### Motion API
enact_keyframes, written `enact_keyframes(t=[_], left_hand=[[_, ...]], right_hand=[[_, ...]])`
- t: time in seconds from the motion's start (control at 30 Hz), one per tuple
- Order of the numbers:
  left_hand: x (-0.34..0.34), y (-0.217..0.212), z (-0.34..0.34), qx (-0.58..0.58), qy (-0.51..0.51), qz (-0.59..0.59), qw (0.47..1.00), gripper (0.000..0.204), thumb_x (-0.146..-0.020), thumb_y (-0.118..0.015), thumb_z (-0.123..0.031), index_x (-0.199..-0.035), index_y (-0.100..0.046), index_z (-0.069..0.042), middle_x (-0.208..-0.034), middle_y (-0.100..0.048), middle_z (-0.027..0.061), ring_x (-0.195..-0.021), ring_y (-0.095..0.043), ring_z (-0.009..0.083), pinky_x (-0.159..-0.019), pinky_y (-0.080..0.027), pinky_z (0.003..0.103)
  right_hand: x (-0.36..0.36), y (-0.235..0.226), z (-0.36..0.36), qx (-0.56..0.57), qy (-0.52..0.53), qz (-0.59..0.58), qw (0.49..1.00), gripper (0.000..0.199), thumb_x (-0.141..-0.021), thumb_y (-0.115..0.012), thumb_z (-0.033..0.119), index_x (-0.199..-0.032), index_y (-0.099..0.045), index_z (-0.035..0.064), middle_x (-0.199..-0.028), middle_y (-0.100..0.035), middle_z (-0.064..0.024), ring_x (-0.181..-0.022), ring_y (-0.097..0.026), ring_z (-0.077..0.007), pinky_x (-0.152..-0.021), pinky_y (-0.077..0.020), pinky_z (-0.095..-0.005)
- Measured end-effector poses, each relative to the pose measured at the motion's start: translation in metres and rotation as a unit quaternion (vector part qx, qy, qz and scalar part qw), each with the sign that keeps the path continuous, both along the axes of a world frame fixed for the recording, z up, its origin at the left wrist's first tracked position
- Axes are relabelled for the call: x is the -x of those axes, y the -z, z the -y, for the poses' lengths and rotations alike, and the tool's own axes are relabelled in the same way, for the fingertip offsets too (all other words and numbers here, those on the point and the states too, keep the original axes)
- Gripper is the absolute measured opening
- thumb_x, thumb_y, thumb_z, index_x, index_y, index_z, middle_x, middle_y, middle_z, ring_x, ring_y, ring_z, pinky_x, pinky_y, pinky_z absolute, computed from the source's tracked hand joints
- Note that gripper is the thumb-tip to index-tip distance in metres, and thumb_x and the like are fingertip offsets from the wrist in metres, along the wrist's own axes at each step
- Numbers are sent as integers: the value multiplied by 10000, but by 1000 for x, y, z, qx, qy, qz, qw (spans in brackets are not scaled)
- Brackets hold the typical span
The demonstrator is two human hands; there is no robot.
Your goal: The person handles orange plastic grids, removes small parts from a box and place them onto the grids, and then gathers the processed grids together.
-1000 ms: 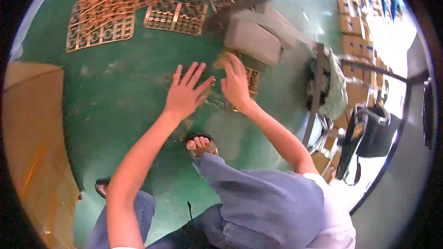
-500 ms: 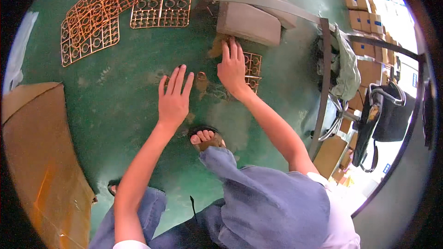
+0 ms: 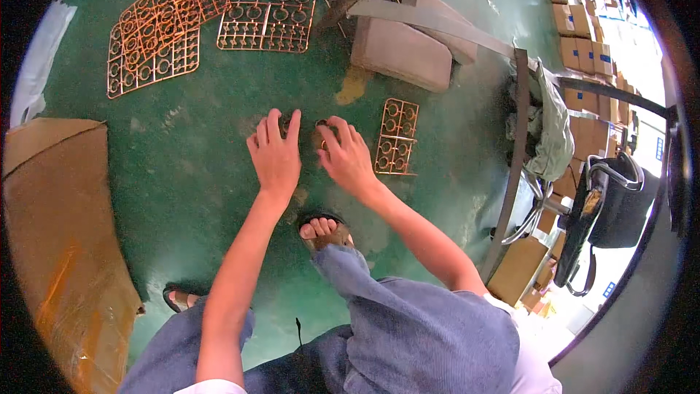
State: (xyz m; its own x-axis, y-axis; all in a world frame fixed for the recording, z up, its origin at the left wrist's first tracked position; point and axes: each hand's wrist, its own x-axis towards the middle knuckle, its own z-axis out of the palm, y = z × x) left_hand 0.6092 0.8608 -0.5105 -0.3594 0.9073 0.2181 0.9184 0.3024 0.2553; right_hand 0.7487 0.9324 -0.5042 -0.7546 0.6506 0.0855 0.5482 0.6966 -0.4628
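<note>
My left hand (image 3: 276,160) hovers low over the green floor, fingers curled and thumb raised. Between its thumb and forefinger is a small dark thing, too small to name. Facing it, my right hand (image 3: 348,161) has its fingers bent around a small copper-coloured ring (image 3: 323,144), partly hidden by the fingers. A dark bit shows at its fingertips. To the right of this hand lies a small copper-coloured frame of rings (image 3: 396,137), flat on the floor and touched by neither hand.
Larger copper-coloured ring frames lie far left, one grid (image 3: 157,36) overlapping others, another (image 3: 266,20) beside it. Grey-beige blocks (image 3: 401,53) stand beyond the hands under a metal bar (image 3: 437,23). A cardboard sheet (image 3: 62,248) rises at left; a black chair (image 3: 620,204) stands right.
My right hand has left the small ring frame and come back left, near my left hand. Its fingers have bent around the ring. The left hand's fingers have curled, and the view has shifted slightly.
</note>
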Motion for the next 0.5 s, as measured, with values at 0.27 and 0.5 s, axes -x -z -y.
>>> enact_keyframes(t=[0.27,0.5], left_hand=[[7,-15,8,67,9,77,995,346,-751,-561,-15,-1082,-576,-115,-1074,-467,66,-955,-532,243,-608,-514,330],[14,-15,11,-41,-80,614,784,151,-860,-519,-130,-994,-560,-75,-934,-535,47,-840,-562,185,-638,-501,301]], right_hand=[[-5,1,0,31,12,6,999,277,-701,-653,12,-954,-539,16,-1104,-451,-146,-928,-523,-312,-749,-488,-403],[21,-53,-5,149,20,-157,976,244,-709,-643,-15,-936,-567,35,-1022,-494,-139,-907,-549,-308,-701,-483,-377]])
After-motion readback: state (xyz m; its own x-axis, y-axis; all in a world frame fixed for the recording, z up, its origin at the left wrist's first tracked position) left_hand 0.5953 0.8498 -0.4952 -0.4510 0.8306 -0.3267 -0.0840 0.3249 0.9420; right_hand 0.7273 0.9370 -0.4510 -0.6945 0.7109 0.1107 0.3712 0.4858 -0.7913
